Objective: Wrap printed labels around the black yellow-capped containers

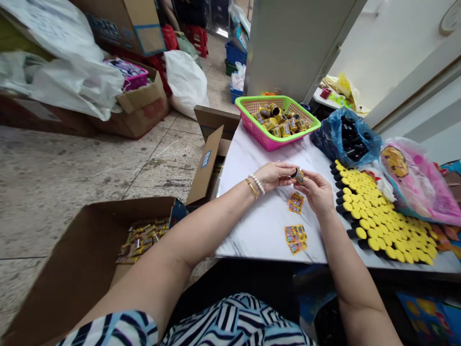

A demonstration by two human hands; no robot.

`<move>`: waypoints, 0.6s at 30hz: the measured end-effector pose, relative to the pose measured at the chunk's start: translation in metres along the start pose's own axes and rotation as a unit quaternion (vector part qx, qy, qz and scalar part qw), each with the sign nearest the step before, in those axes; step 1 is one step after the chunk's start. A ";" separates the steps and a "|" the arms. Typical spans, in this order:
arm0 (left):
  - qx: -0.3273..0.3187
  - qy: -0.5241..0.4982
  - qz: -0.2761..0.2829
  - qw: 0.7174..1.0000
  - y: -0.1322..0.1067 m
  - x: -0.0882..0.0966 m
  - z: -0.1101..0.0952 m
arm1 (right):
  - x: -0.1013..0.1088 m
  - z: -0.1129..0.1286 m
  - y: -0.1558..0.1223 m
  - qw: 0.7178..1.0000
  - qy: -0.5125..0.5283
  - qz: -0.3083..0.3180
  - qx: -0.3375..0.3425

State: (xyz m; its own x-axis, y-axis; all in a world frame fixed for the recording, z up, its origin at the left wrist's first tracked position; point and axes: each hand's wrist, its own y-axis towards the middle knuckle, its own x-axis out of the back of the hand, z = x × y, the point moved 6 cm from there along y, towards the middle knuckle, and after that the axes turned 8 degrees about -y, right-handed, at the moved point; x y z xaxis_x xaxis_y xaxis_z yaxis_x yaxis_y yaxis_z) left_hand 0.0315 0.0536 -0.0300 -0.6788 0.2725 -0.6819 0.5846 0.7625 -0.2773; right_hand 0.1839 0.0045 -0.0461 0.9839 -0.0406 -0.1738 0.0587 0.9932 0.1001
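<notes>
Between the fingertips of both hands is a small black cylinder with a yellow printed label [298, 176], held above the white table. My left hand [272, 177] grips its left end, fingers closed. From the other side, the fingers of my right hand [317, 191] pinch the labelled part. Just below the hands lies a small pile of yellow printed labels [296, 202]. A second pile of labels [296, 238] sits nearer the table's front edge. To the right, many black cylinders with yellow ends [382, 211] lie in packed rows.
A pink basket with a green rim [284, 98] holds labelled cylinders at the table's back. Beside it stands a blue plastic bag [329, 132] of black pieces, then a pink bag [421, 173]. An open carton [72, 259] of labelled pieces is on the left.
</notes>
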 end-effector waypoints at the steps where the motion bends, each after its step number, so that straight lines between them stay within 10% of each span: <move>1: 0.002 0.003 -0.001 1.000 0.000 0.001 0.000 | -0.001 0.000 0.000 1.000 0.000 0.001 -0.003; 18: 0.006 -0.037 -0.008 0.999 -0.005 0.000 -0.009 | -0.010 0.005 -0.003 0.999 -0.028 0.023 0.004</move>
State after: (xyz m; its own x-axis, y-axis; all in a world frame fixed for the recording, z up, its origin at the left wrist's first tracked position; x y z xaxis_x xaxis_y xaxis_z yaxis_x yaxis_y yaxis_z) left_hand 0.0248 0.0550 -0.0230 -0.6540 0.2158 -0.7250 0.5794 0.7591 -0.2968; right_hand 0.1750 0.0019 -0.0396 0.9936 -0.0016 -0.1133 0.0147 0.9933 0.1149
